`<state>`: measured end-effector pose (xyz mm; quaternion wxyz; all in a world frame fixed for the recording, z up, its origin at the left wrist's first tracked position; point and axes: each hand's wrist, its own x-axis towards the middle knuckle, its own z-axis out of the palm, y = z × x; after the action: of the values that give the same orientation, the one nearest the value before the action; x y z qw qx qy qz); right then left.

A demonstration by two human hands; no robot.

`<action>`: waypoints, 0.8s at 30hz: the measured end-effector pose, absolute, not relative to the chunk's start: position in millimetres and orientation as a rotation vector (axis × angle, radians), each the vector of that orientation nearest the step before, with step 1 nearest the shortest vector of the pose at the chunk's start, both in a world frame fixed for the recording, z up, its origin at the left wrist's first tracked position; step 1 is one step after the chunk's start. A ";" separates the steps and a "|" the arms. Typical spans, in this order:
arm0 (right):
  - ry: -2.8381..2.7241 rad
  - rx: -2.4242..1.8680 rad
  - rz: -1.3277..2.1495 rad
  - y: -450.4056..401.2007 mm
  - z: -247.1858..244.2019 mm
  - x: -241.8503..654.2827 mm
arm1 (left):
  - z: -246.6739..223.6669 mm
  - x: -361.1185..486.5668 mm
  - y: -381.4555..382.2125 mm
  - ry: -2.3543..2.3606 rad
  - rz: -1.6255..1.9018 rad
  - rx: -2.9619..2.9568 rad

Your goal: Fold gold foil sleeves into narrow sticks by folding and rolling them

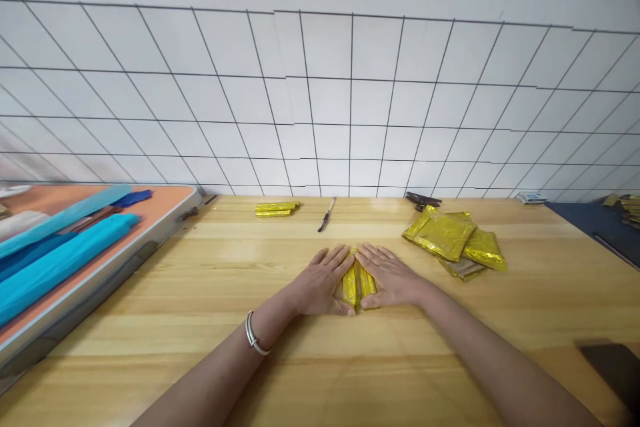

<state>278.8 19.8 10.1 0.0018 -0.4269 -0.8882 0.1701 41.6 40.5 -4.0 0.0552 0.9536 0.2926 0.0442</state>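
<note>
Yellow foil packaging [351, 288] lies flat on the wooden table, partly covered by both hands. My left hand [320, 281] rests on its left side, fingers stretched out and pointing up and inward, with a silver bangle on the wrist. My right hand [391, 277] lies on the right side of the foil, its fingers extended too. The fingertips of both hands nearly meet at the far end of the foil. Between the palms, lengthwise folds or strips of the foil show; whether it is one piece or two I cannot tell.
Narrow yellow foil strips [277, 209] and a pen [327, 215] lie toward the wall. Several yellow foil packets [445, 233] are piled at the right, near a black object [423, 200]. Blue fabric rolls [75, 260] lie on an orange surface [165, 197] at the left.
</note>
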 end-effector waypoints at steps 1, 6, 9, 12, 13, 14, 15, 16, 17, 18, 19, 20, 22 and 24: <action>-2.786 -1.341 0.532 19.5 10.3 278.9 | -3.7 41.7 40.5 0.887 0.131 2.899; -2.777 -1.337 0.490 19.3 9.1 279.3 | -0.5 41.6 39.7 0.866 0.140 2.909; -2.781 -1.327 0.480 20.5 6.7 279.9 | 1.7 40.9 38.1 0.857 0.174 2.918; -2.790 -1.326 0.488 22.0 4.0 281.0 | 3.4 40.3 35.8 0.845 0.194 2.928; -2.791 -1.323 0.489 22.4 3.3 281.3 | 3.8 40.2 35.0 0.840 0.200 2.930; -2.790 -1.319 0.488 22.6 2.6 281.6 | 3.9 40.0 34.4 0.837 0.205 2.931; -2.787 -1.317 0.485 22.7 2.2 281.8 | 3.9 39.8 34.1 0.835 0.208 2.932; -2.786 -1.315 0.483 22.7 1.8 281.9 | 3.6 39.6 33.9 0.834 0.211 2.932; -2.786 -1.315 0.482 22.7 1.6 281.9 | 3.2 39.4 34.1 0.833 0.213 2.934; -2.785 -1.316 0.478 22.7 1.5 281.9 | 2.6 39.2 34.4 0.830 0.214 2.935; -2.785 -1.318 0.472 22.6 1.5 281.9 | 1.9 39.0 35.0 0.826 0.214 2.938; -2.786 -1.318 0.466 22.6 1.6 281.9 | 1.2 38.9 35.6 0.823 0.216 2.940; -2.789 -1.313 0.457 22.5 2.1 282.2 | 0.2 39.2 36.7 0.823 0.216 2.944; -2.795 -1.308 0.456 22.4 2.9 282.6 | 0.3 39.7 36.9 0.828 0.209 2.945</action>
<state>282.6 22.4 2.9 0.0112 -0.4194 -0.8959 0.1461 39.7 36.9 0.3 0.0377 0.9597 0.2699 0.0682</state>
